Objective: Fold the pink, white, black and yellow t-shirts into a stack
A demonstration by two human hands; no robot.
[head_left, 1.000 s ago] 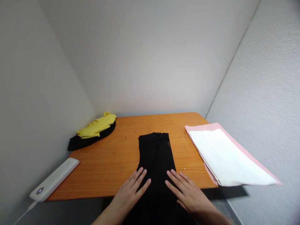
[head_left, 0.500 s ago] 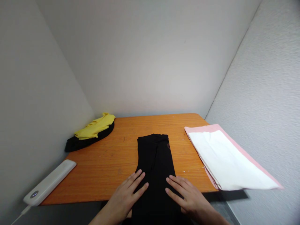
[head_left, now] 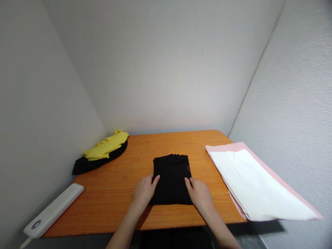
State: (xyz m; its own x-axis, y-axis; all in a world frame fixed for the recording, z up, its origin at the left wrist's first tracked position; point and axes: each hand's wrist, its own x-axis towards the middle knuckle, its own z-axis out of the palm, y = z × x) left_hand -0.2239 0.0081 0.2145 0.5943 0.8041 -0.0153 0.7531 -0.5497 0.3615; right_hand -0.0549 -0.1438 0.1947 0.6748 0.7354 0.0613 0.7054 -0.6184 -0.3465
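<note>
A black garment [head_left: 171,181] lies folded into a compact, nearly square bundle in the middle of the wooden table. My left hand [head_left: 145,188] grips its left side, thumb on top and the other fingers curled out of sight at the edge. On the opposite side my right hand [head_left: 200,193] holds it the same way, thumb resting on the upper layer. A small reddish mark shows near the garment's right edge, above my right thumb. The waistband-like far edge looks slightly wrinkled.
Folded white cloth [head_left: 255,186] over pink cloth [head_left: 225,148] overhangs the table's right edge. At the back left, a yellow garment [head_left: 107,147] lies on a black one [head_left: 86,166]. A white device [head_left: 55,209] with a cable sits along the left edge. Walls surround the wooden table [head_left: 111,200].
The near part of the black garment, which hung over the front edge, is now folded up onto the rest. Both hands moved forward from lying flat on it to gripping its sides.
</note>
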